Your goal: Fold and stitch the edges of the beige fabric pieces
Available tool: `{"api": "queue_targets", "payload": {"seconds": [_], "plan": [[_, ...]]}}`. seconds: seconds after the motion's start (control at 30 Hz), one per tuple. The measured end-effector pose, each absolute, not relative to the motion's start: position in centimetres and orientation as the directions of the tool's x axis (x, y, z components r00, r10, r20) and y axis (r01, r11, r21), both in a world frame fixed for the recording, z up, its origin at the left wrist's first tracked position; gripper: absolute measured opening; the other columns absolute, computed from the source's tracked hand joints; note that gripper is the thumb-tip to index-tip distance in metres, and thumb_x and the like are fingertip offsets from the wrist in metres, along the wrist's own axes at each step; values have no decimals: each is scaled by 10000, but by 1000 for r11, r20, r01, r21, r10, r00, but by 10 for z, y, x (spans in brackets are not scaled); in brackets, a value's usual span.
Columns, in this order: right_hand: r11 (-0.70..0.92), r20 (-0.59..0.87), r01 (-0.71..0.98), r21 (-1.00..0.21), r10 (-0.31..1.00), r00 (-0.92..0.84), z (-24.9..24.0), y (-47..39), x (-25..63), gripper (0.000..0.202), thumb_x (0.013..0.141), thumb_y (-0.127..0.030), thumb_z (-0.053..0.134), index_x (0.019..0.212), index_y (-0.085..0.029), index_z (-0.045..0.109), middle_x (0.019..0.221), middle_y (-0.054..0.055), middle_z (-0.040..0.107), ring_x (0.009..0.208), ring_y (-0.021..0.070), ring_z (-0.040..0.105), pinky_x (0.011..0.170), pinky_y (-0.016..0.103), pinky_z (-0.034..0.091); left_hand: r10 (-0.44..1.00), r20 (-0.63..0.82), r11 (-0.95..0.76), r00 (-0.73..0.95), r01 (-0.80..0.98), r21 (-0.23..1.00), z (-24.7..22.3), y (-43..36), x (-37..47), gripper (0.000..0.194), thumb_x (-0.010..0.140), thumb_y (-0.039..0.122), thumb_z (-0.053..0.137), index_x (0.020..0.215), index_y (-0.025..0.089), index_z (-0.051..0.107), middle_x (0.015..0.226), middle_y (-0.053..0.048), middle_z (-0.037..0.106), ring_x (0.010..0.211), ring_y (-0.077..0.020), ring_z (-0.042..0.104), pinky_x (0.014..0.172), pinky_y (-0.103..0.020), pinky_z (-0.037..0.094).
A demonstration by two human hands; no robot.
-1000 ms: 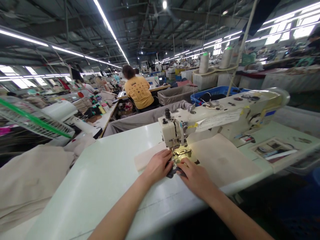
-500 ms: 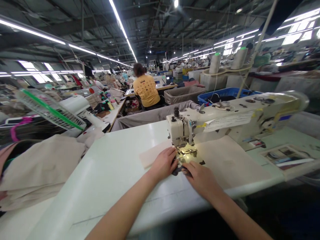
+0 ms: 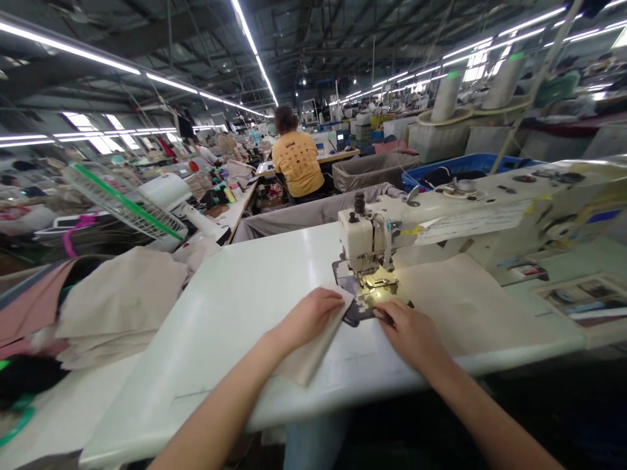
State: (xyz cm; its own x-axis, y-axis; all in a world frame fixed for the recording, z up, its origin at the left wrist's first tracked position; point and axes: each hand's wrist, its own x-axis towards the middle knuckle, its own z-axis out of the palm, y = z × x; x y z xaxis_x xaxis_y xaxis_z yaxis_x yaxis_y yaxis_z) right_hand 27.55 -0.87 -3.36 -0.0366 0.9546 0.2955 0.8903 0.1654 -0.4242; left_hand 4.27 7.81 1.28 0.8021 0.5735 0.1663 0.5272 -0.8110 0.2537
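A white sewing machine (image 3: 365, 236) stands on the pale table, its lamp lighting the metal plate (image 3: 379, 284) under the needle. Left of that plate, my left hand (image 3: 313, 316) is closed on a folded beige fabric piece (image 3: 311, 359), which slants toward the table's front edge. My right hand (image 3: 409, 329) is at the plate's front right corner, fingers bent together; whatever they pinch is too small to make out. A larger beige fabric sheet (image 3: 470, 307) lies flat under the machine arm, right of the needle.
Beige cloth (image 3: 120, 300) is heaped at the left, near a fan with a green strip (image 3: 127, 199). Behind the table are a grey fabric-lined bin (image 3: 304, 219), a blue basket (image 3: 453, 170) and a seated person in a yellow shirt (image 3: 296, 163). A parts tray (image 3: 588, 297) is at right.
My left hand has drawn the folded fabric away from the needle and turned it toward the front edge. My right hand has shifted slightly right of the plate. The view has shifted too.
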Motion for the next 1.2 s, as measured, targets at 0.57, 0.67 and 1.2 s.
{"api": "queue_targets", "payload": {"seconds": [0.57, 0.67, 1.2], "plan": [[290, 384, 755, -588, 922, -55, -33, -22, 290, 412, 825, -15, 491, 1111, -230, 695, 1094, 38, 652, 953, 197, 647, 812, 289, 515, 974, -26, -224, 224, 950, -217, 20, 65, 47, 302, 1021, 280, 324, 1075, 96, 557, 1043, -144, 600, 840, -279, 717, 629, -344, 547], [311, 327, 791, -528, 933, -149, -29, -21, 289, 464, 780, 32, 505, 1116, -219, 704, 1118, 42, 646, 956, 196, 647, 805, 279, 507, 975, -24, -220, 220, 951, -219, 20, 64, 48, 304, 1019, 280, 329, 1078, 92, 560, 1046, -147, 600, 838, -282, 715, 628, -349, 545], [362, 195, 845, -393, 931, -308, -18, -23, 283, 510, 826, 33, 417, 1209, -172, 684, 1336, 102, 623, 1136, 231, 629, 953, 334, 516, 559, 175, -822, 811, 570, -15, -2, 44, 94, 369, 1005, 223, 451, 1357, 143, 530, 1427, -126, 559, 1340, -256, 477, 1095, -416, 398]]}}
